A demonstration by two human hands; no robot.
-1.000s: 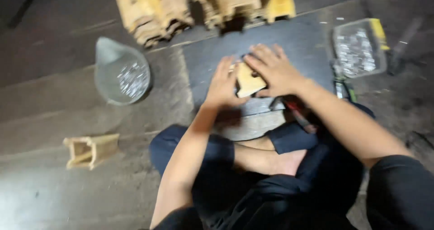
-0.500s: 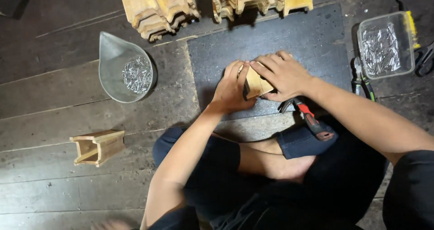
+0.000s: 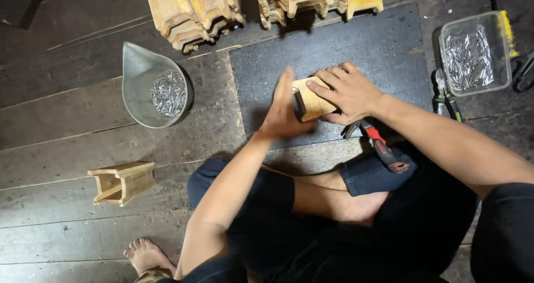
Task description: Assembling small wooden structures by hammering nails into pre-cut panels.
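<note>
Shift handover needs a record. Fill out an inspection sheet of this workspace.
Surface: dark mat on a plank floor.
Job's things: small wooden piece, pressed between both hands.
Clutter: grey dish of nails, clear tub of nails, hammer, pliers, wooden box, stacked wooden parts.
Grippers: left hand flat against it; right hand gripping it.
Cables: nothing seen.
Surroundings: nothing seen.

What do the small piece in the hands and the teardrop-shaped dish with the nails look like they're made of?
The small piece, held between the left hand and right hand, looks like pale unfinished wood: matt yellow-tan faces with grain lines. The teardrop dish seems to be thin grey metal or plastic with a dull sheen; I can't settle which. The nails glint like bright steel.
</note>
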